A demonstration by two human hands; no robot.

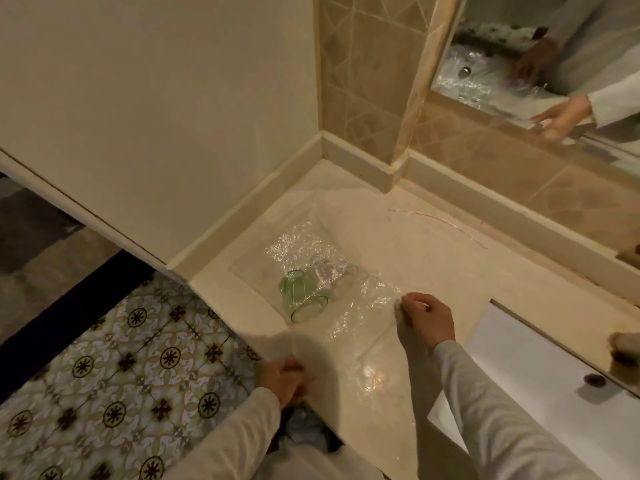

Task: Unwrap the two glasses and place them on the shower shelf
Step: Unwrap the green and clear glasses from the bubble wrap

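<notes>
The green glass (pixel 304 299), axis running 11 to 5 o'clock, and the clear glass (pixel 333 271) are being cradled on bubble wrap (pixel 346 327) on the tabletop (pixel 415 237), at 12 o'clock from the nearer left hand (pixel 284 377), the wrap being pinched by its fingers (pixel 292 370) and the right hand (pixel 427 320).

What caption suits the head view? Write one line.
Left hand and right hand hold bubble wrap spread under a green glass and a clear glass.

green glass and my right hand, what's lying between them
Only the clear bubble wrap, spread on the countertop; the head view shows nothing else between the green glass and the right hand.
</notes>
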